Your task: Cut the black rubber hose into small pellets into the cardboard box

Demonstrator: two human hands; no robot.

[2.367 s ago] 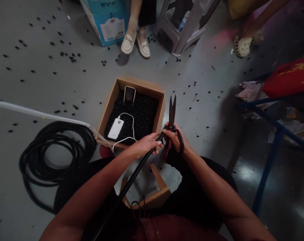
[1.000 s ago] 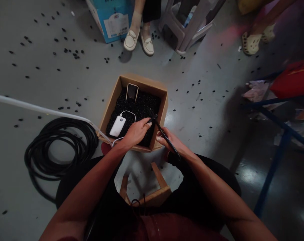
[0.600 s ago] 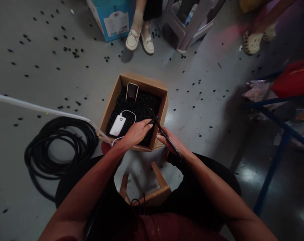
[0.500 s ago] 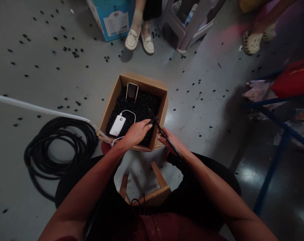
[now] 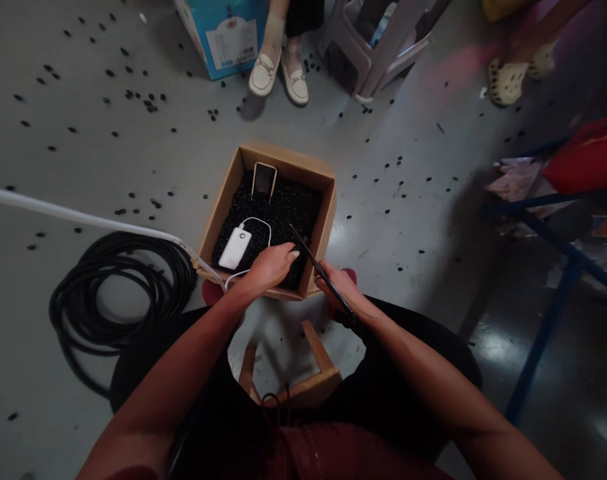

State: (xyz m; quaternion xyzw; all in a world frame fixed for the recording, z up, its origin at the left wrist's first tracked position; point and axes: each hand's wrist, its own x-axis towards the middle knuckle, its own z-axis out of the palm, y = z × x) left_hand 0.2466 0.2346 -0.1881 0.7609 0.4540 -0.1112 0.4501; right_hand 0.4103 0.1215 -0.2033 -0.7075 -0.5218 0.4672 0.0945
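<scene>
In front of me a cardboard box (image 5: 328, 217) holds a thick layer of small black pieces (image 5: 298, 200). My left hand (image 5: 273, 263) is over its near right part, thumb and fingers drawn together; whatever they grip is too dark to make out. Wrapped around a thin black rod (image 5: 308, 252) is my right hand (image 5: 337, 280), at the box's near right corner. The rod slants up and leftward, its far tip above the black pieces. A white power bank (image 5: 235, 248) with a white cable lies on the pieces, left of my left hand. Farther back a phone (image 5: 263, 181) leans there.
Black pieces are scattered over the grey floor. A coiled black hose (image 5: 63, 300) lies left, below a white pole (image 5: 83, 217). Another person's white shoes (image 5: 263, 75), a blue box (image 5: 228, 40) and a plastic stool (image 5: 366, 73) stand beyond. A blue metal frame (image 5: 548, 320) is right.
My left hand has drawn slightly down and left, away from the rod. The rod's tip has shifted a little left and down, and my right hand still holds it.
</scene>
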